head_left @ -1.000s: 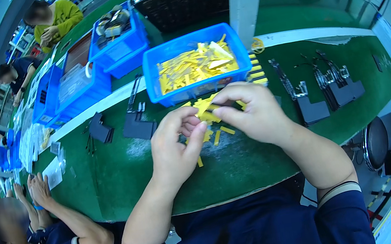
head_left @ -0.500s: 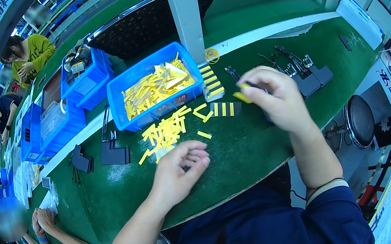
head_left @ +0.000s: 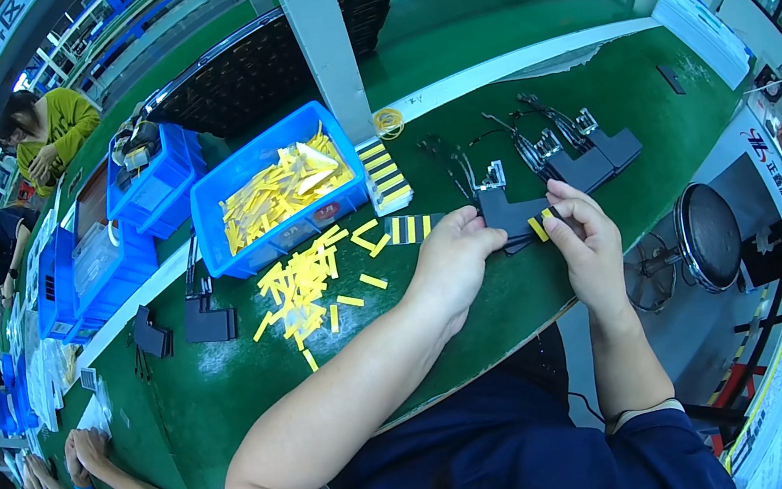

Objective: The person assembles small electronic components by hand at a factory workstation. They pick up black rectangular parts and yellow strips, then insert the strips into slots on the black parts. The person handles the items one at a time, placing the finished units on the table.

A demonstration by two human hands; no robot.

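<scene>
My left hand [head_left: 454, 260] grips the left edge of a flat black L-shaped part [head_left: 504, 211], fingers closed on it. Thin black cables and a small metal bracket stick out from the part's far side. At its right end, my right hand [head_left: 590, 250] pinches a small yellow-and-black strip [head_left: 542, 225] between thumb and forefinger, against the part's edge. Beyond my left hand lies a striped yellow-and-black sheet [head_left: 409, 230]. Left of that, many loose yellow strips [head_left: 299, 286] are scattered on the green table [head_left: 399, 365].
A blue bin [head_left: 287, 222] full of yellow strips stands behind the pile, beside a stack of striped sheets [head_left: 386, 179]. More black parts [head_left: 591, 159] lie at the right, others [head_left: 211, 322] at the left. A post [head_left: 320, 42] rises behind. Co-workers sit at left; a round stool [head_left: 707, 228] stands right.
My left hand has moved right from beside the loose strips and taken hold of the black part. My right hand has come down with its strip to that part's right end.
</scene>
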